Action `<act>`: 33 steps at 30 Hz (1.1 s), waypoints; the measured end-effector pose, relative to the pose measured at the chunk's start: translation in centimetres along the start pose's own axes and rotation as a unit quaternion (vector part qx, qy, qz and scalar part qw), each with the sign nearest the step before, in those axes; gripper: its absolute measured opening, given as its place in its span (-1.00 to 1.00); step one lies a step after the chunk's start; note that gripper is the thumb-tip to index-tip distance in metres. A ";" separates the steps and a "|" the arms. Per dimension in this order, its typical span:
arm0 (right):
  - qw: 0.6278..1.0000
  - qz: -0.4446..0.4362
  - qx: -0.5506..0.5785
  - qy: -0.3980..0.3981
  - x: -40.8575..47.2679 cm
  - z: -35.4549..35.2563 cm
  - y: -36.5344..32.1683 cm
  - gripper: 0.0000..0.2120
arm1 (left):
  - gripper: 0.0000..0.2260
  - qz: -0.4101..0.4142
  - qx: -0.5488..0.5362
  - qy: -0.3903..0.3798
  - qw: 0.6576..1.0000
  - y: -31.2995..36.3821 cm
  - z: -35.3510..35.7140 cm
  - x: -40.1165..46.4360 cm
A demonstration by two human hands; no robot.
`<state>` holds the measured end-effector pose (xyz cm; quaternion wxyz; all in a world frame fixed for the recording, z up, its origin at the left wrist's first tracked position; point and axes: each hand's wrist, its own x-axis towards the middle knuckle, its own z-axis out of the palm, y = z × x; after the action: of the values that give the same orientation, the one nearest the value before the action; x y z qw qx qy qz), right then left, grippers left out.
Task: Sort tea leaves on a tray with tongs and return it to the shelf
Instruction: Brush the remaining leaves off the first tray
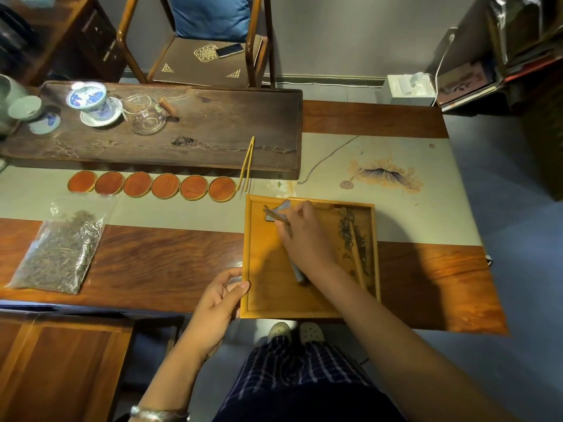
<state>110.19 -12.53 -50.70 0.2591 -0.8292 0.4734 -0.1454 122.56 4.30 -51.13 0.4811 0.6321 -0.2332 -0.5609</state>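
Tray (pixel 274 287) sits at the surface's (pixel 152 263) near edge, right of centre, its near rim level with that edge. Leaves (pixel 350 236) lie in a strip along the tray's right wall; the rest of the floor looks bare, so I judge sorting well along, shelf return not yet done. Right hand (pixel 304 236) grips a brown stick-like tool (pixel 275 216) with a grey piece at its tip, in the tray's far-left corner; can't tell what it is. Tongs (pixel 246 164) lie unused, leaning on the dark tea board's (pixel 213 123) near-right corner. Left hand (pixel 219 303) pinches the tray's left rim, thumb on top. Room: coasters (pixel 152 185) and tongs just beyond the tray, leaf bag (pixel 61 251) well left, runner (pixel 396 208) open to the right.
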 end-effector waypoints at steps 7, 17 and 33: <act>0.998 0.050 -0.040 0.018 0.4 -0.8 4.8 -0.68 | -0.63 0.003 0.001 -0.001 1.000 0.1 -0.4 0.0; 0.989 -0.026 0.145 -0.009 -2.1 -8.7 7.0 -0.74 | -0.77 -0.007 -0.006 0.031 0.999 1.6 -1.3 0.4; 0.972 -0.119 0.014 -0.202 -7.0 -8.3 10.5 -0.77 | -0.72 0.015 -0.023 0.014 1.000 1.5 -0.9 0.2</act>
<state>95.19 -13.33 -49.78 0.3419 -0.8879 0.3074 -0.0111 123.86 3.84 -49.96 0.5069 0.6251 -0.2231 -0.5501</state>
